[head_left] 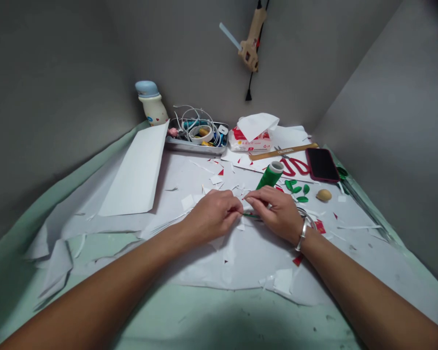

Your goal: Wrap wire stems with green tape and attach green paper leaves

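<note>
My left hand is closed in a pinch on a thin green-wrapped stem, which shows in the gap between my hands. Close by on the right, my right hand also has thumb and forefinger pinched together; whatever lies between those fingertips is too fine to make out. A silver bracelet circles that wrist. Just behind the right hand stands a spool of green thread, its lower part hidden. Several small green leaves lie to the spool's right.
Paper scraps litter the white sheet. At the back are a bottle, a metal tray of supplies and a tissue pack. Red-handled scissors, a phone and a tan ball lie right. A glue gun hangs above.
</note>
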Motion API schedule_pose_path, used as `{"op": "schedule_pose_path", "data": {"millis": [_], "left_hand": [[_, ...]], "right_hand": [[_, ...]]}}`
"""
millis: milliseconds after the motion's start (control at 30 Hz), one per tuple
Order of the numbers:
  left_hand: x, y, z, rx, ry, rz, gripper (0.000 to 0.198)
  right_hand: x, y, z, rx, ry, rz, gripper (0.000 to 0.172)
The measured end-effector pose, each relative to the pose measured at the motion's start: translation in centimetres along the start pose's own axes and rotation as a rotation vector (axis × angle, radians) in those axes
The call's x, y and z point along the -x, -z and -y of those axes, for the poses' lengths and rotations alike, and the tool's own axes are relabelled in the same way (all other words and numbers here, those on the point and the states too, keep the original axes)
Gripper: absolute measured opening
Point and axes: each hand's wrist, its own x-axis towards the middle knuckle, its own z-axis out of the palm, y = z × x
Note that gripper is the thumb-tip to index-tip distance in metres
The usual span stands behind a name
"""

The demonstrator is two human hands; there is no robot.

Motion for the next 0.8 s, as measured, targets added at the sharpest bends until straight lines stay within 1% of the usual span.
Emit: {"op": "schedule_pose_path", "data": {"millis": [100,167,233,333,400,467,567,633,700,767,800], "left_hand": [[-0.1,0.6,-0.4,0.186,0.121,-0.05,0.012],[-0.3,0.9,-0.4,0.269,0.189,-0.095,0.011],[-0.3,1.0,-0.3,0.287,0.236,-0.141,0.01],[-0.3,0.7,-0.1,0.186,0.264,-0.183,0.012],[-0.2,0.4,0.1,0.074,0.252,-0.181,0.014],[-0.1,0.0,0.3,-0.04,0.195,-0.149,0.015],[0.0,-0.4,0.5,-0.148,0.032,-0.048,0.015],[0.0,-0.5,0.4,-0.119,-0.053,0.019,0.015],[0.0,-0.2,0.1,-0.007,-0.053,0.044,0.014],[-0.1,0.3,-0.3,0.151,0.041,0.008,0.012],[-0.2,0.6,-0.4,0.221,0.084,-0.031,0.011]], "right_hand": [[0.1,-0.3,-0.8,-0.051,-0.06,0.034,0.016],[0.3,-0.6,-0.7,-0.041,-0.034,0.096,0.016],[0.5,-0.8,-0.1,-0.011,0.032,0.162,0.016],[0.7,-0.9,1.0,0.072,0.134,0.199,0.015],[0.7,-0.7,1.6,0.123,0.18,0.169,0.016],[0.6,-0.4,1.7,0.132,0.194,0.112,0.017],[0.3,0.0,1.2,0.08,0.129,0.038,0.017],[0.1,0.1,0.5,0.012,0.043,0.012,0.016],[0.0,0.0,-0.2,-0.056,-0.048,0.009,0.016],[0.0,-0.2,-0.8,-0.088,-0.105,0.032,0.015],[0.1,-0.3,-0.9,-0.086,-0.108,0.051,0.015]]}}
